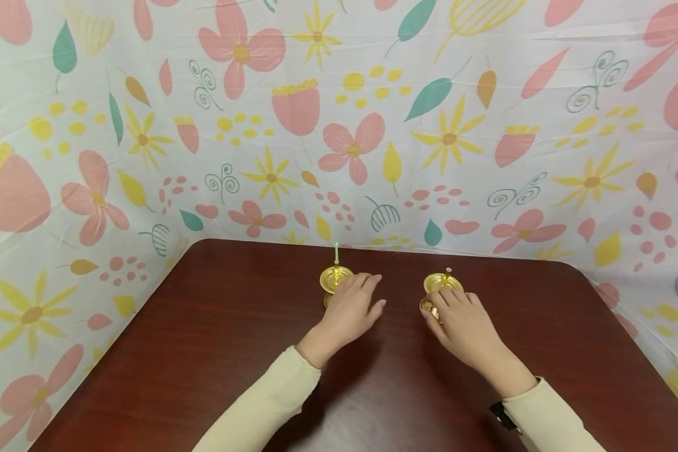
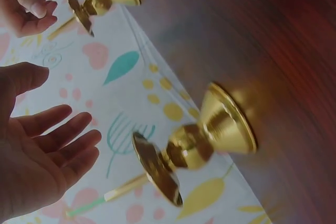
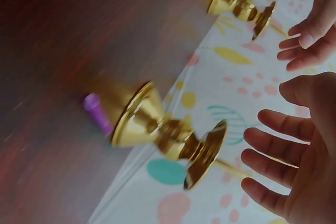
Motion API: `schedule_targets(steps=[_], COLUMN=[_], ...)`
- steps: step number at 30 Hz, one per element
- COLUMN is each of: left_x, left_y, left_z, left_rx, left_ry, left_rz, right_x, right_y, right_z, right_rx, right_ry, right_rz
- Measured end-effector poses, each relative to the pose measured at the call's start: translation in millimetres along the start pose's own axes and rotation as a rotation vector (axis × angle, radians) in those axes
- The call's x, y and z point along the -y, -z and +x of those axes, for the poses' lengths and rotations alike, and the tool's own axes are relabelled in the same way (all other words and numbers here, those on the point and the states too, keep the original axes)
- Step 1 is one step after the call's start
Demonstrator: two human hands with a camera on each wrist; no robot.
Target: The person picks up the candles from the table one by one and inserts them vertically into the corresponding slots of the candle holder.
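Observation:
Two gold-coloured candlesticks stand upright on the table, each with a wide dish above a flared base. The left candlestick (image 1: pixel 329 276) carries a thin pale-green candle (image 1: pixel 336 253). My left hand (image 1: pixel 350 307) is beside it, fingers loosely extended and apart from it in the left wrist view. My right hand (image 1: pixel 468 326) is in front of the right candlestick (image 1: pixel 432 284), fingers spread and holding nothing. In the right wrist view, a short purple stick (image 3: pixel 98 113) lies on the table by that candlestick's base; the head view does not show it.
The dark reddish-brown table (image 1: pixel 215 326) has rounded far corners. Behind it and along its sides hangs a white cloth (image 1: pixel 373 81) with flowers and leaves, close to the far edge. A gap of table lies between the two candlesticks.

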State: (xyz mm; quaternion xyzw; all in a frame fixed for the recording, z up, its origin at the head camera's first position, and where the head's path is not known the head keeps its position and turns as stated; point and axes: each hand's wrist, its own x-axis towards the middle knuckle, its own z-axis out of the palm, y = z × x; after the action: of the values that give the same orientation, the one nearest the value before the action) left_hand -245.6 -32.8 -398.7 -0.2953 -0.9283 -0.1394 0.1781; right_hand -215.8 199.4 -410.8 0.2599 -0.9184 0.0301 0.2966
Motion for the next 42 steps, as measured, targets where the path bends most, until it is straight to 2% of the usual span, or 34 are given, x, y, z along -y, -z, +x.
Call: schedule_targets(steps=[11,15,22,27,32,37,42], left_x=[-18.9,-23.7,-30.3,-37.6,-46.9,-51.3,-50.3], left_y=[-18.8,-30.0,-50.6,-61.1,-67.4,-71.6,-74.9], left_z=[31.2,41.0,53.4,63.0,70.1,74.2,75.1], left_rx=[0.034,0.062,0.107,0.146,0.189,0.222,0.236], left_ry=[-0.004,0.011,0.052,0.071,0.096,0.123,0.148], left_rz=[0.000,-0.053,-0.204,-0.259,-0.307,-0.316,-0.317], right_x=[-33.7,-40.6,-47.2,-51.8,-54.2,-57.9,-61.4], right_y=[7.1,6.4,-0.8,-4.0,-4.6,-7.6,-10.1], right_z=[-19.2,-23.3,-30.5,-33.7,-34.9,-36.4,-36.7], right_rx=[-0.008,-0.012,0.005,0.023,0.039,0.067,0.162], right_ry=[-0.082,-0.098,-0.131,-0.145,-0.157,-0.177,-0.216], right_rz=[0.020,0.018,0.046,0.065,0.075,0.100,0.150])
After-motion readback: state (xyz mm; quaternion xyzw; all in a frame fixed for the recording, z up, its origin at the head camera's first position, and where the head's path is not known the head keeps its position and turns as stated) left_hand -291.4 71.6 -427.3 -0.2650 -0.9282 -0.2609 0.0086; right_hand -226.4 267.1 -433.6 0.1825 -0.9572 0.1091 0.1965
